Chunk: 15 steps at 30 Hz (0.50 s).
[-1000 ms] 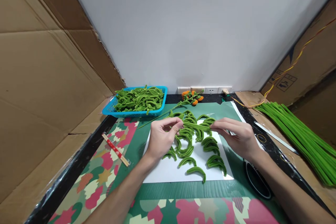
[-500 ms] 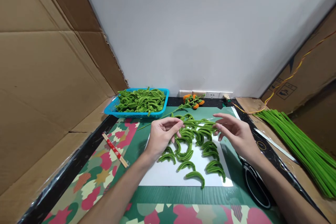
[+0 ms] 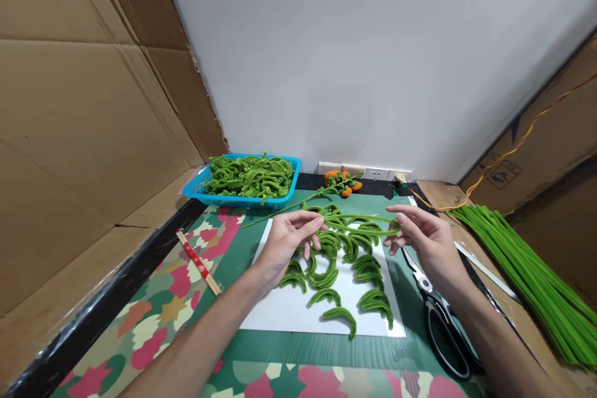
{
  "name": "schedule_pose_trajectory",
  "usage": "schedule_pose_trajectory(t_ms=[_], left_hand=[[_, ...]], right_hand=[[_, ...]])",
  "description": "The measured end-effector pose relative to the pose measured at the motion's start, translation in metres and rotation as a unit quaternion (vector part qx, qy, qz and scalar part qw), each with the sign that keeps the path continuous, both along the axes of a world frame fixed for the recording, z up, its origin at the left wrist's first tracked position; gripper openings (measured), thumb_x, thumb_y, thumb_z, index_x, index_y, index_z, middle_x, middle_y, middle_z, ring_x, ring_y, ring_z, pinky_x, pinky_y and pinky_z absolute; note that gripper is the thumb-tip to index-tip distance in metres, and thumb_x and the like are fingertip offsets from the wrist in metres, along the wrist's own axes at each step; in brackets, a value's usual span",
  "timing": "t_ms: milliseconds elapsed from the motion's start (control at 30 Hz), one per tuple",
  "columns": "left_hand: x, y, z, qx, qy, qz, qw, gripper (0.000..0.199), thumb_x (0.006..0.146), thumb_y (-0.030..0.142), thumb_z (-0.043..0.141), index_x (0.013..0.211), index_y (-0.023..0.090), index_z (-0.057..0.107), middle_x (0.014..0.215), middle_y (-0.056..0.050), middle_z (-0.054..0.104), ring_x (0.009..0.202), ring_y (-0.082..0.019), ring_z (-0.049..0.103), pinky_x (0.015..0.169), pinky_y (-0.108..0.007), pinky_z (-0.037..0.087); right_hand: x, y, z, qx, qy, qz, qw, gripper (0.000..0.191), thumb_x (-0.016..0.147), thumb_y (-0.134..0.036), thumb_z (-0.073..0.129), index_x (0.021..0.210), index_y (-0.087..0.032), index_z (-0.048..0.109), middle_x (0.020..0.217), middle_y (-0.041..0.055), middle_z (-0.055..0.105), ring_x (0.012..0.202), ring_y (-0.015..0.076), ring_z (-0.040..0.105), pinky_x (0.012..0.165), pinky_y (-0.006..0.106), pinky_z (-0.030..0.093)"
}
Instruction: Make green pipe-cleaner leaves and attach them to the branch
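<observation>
A long green pipe cleaner (image 3: 373,217), bent into a narrow loop, stretches between my two hands above the paper. My left hand (image 3: 291,239) pinches its ends between thumb and fingers. At the bent end, my right hand (image 3: 424,236) grips the fold with thumb and fingertips. Below them lies a sheet of white paper (image 3: 275,317) with several groups of short, curved green pipe-cleaner pieces (image 3: 340,314). Some of those pieces are partly hidden behind my left hand. Black-handled scissors (image 3: 424,286) rest beside the paper, partly covered by my right forearm.
A blue basket (image 3: 242,202) heaped with curled green pieces stands at the back left. Near the wall lies a stem with orange flowers (image 3: 331,177). Wrapped chopsticks (image 3: 198,261) are on the left. On the right are a bundle of straight green pipe cleaners (image 3: 527,280) and a white strip (image 3: 487,270).
The loop between my hands shows longer and more open, as my right hand has shifted right. More of the scissors is visible. The view has shifted slightly.
</observation>
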<state>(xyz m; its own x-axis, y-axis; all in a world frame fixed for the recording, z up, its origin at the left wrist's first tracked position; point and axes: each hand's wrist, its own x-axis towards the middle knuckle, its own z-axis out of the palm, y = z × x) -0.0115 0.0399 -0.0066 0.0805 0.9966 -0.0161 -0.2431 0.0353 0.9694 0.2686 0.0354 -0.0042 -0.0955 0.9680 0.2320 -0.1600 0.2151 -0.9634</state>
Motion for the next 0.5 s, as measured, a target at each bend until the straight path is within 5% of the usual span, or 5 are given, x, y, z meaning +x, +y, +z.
schedule_pose_trajectory(t_ms=[300,500], left_hand=[[-0.0009,0.0000,0.0005,-0.028,-0.029,-0.002,0.999,0.036,0.075,0.038,0.095,0.092,0.011,0.077,0.086,-0.008,0.080,0.052,-0.010,0.067,0.036,-0.014,0.045],[0.0000,-0.0009,-0.0009,-0.039,-0.042,-0.009,0.998,0.039,0.077,0.044,0.093,0.090,0.011,0.076,0.090,-0.012,0.082,0.051,-0.010,0.068,0.036,-0.015,0.045]], right_hand=[[0.0031,-0.0001,-0.0038,0.033,-0.012,0.017,0.999,0.035,0.080,-0.032,0.094,0.113,-0.025,0.081,0.097,0.0061,0.084,0.085,0.0238,0.082,0.078,0.038,0.072],[0.0027,-0.0017,-0.0071,0.043,-0.019,-0.006,0.999,0.027,0.083,-0.033,0.092,0.106,-0.023,0.083,0.093,0.0082,0.085,0.081,0.0260,0.084,0.075,0.037,0.073]])
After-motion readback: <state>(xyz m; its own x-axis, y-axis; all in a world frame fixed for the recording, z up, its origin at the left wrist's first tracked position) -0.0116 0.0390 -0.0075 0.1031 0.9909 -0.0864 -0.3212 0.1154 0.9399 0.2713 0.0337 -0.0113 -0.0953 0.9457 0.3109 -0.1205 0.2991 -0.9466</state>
